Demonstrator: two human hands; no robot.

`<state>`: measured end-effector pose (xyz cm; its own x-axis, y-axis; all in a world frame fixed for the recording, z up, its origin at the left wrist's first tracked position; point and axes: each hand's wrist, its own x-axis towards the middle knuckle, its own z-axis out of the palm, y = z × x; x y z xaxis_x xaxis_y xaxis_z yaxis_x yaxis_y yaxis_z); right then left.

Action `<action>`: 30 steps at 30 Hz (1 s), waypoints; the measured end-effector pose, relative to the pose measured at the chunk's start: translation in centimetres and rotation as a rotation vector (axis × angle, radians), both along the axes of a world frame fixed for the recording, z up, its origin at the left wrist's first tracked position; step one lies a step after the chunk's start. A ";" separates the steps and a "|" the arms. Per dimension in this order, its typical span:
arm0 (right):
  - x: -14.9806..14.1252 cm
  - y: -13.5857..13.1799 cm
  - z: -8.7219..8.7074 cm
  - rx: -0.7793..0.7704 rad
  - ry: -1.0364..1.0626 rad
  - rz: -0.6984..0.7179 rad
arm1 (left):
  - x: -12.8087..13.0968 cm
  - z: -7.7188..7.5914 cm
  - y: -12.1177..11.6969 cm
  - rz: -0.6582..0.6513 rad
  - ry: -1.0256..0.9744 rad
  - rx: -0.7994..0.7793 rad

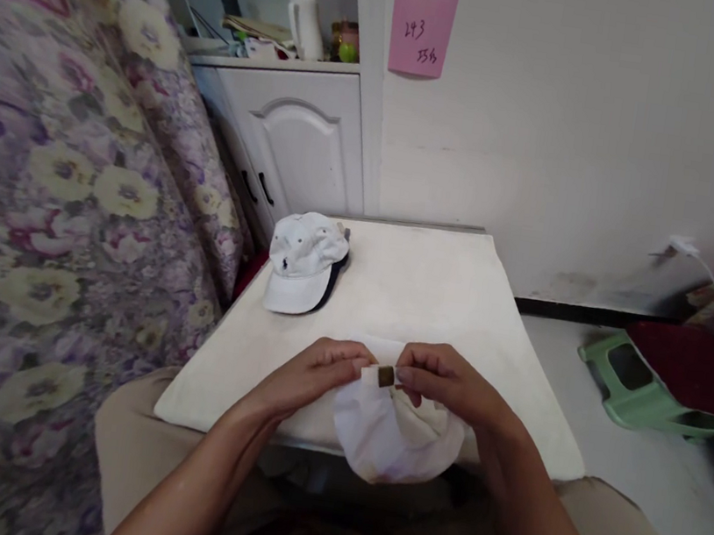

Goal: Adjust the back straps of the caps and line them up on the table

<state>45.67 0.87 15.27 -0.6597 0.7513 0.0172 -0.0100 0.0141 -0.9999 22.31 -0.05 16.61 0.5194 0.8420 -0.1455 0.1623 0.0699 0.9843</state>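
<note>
Both hands hold a white cap (pixel 390 436) upside down at the near edge of a small white table (pixel 434 287). My left hand (pixel 308 376) pinches the back strap from the left. My right hand (pixel 446 386) pinches it from the right, at a small dark metal buckle (pixel 386 376) between the fingertips. The cap's crown hangs over the table edge toward my lap. Farther back on the left of the table lies a stack of caps, a white one (pixel 301 261) on top of a dark one.
A floral cloth (pixel 65 173) covers furniture along the left. A white cabinet (pixel 296 135) stands behind the table, with a pink note (pixel 420 30) on the wall. A green stool (pixel 638 391) and red bundle lie on the floor at right.
</note>
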 end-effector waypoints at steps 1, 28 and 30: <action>-0.1 0.0 0.0 0.009 -0.001 -0.001 | 0.1 0.1 -0.1 -0.007 0.008 -0.013; 0.3 -0.3 0.7 0.072 -0.155 0.057 | 0.8 0.5 -0.1 -0.039 0.044 -0.103; 0.3 -0.3 0.7 0.102 -0.156 0.055 | 0.8 0.5 -0.1 -0.038 0.043 -0.103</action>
<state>45.97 0.56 15.98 -0.7004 0.7136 -0.0142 0.1416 0.1194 -0.9827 23.13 -0.18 17.06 0.5421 0.8013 -0.2529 0.2092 0.1628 0.9642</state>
